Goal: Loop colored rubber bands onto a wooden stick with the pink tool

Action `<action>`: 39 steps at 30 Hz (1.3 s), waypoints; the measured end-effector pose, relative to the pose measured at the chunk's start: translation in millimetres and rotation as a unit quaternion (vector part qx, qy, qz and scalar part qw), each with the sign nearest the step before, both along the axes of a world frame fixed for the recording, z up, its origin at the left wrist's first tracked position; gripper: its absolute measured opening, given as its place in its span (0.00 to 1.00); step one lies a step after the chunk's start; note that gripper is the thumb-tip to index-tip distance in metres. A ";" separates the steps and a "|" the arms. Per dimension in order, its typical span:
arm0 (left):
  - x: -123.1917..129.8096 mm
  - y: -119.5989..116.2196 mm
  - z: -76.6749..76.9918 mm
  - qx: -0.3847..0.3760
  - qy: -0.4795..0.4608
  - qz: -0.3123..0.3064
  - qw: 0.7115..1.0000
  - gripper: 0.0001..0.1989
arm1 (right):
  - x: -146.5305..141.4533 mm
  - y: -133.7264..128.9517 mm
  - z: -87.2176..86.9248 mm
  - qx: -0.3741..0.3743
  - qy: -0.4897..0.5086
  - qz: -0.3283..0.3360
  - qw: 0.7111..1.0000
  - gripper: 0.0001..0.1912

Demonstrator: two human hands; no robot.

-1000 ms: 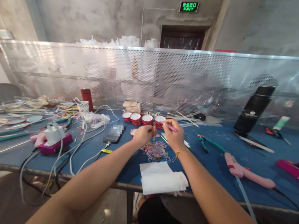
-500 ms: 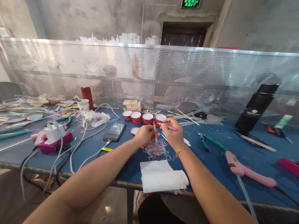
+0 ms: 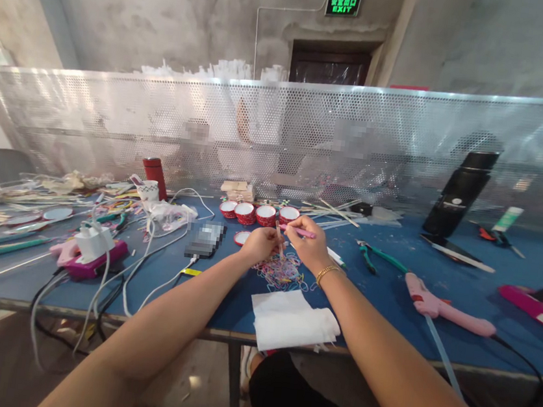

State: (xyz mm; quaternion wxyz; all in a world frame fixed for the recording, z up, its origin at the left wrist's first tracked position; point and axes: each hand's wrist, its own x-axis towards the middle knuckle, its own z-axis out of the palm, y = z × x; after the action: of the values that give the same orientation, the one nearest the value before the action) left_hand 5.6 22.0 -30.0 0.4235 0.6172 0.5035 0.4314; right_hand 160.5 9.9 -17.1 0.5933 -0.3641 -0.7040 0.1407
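Note:
My left hand (image 3: 261,245) is closed, pinching a thin pale stick (image 3: 280,249) that stands nearly upright. My right hand (image 3: 313,244) grips a pink-purple pen (image 3: 305,233), its tip pointing left, close to the upper part of the stick. Whether tip and stick touch, I cannot tell. Below both hands lies a loose pile of small coloured loops (image 3: 280,275), like rubber bands. Just behind them, stacks of red-sided round pieces with white tops (image 3: 265,212) stand in a row, and one lower piece (image 3: 241,238) sits left of my left hand.
Folded white sheets (image 3: 294,325) lie at the table's front edge. To the right are green-handled pliers (image 3: 383,255), a pink glue gun (image 3: 446,308) and a black bottle (image 3: 459,195). A phone (image 3: 205,240), white cables and a magenta power strip (image 3: 98,261) occupy the left.
The pen in my right hand has shifted slightly left, its tip nearer the stick. My left hand keeps its hold. The whole view has moved a little.

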 end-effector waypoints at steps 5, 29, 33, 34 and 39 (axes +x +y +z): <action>1.2 -1.3 1.7 -0.007 -0.010 0.002 1.000 0.06 | 1.5 0.6 1.4 -0.002 -0.012 -0.003 1.000 0.07; 1.1 1.2 -1.3 -0.001 -0.023 0.001 1.000 0.09 | 1.3 -2.4 3.7 0.010 -0.017 -0.015 1.000 0.07; 1.7 2.0 -2.4 -0.004 -0.026 -0.001 1.000 0.10 | 1.2 -1.3 2.5 0.012 -0.022 -0.010 1.000 0.07; 1.8 2.3 -2.7 -0.005 -0.026 -0.001 1.000 0.09 | 1.2 -1.0 2.2 0.007 -0.018 -0.012 1.000 0.07; 0.8 4.6 -5.0 0.000 -0.027 -0.008 1.000 0.07 | 1.3 -0.8 2.1 0.008 -0.017 -0.010 1.000 0.07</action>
State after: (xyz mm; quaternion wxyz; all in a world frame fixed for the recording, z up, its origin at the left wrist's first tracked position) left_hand 6.4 26.6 -35.0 0.4404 0.6090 0.4869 0.4451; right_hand 161.9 9.1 -15.1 0.5859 -0.3684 -0.7112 0.1230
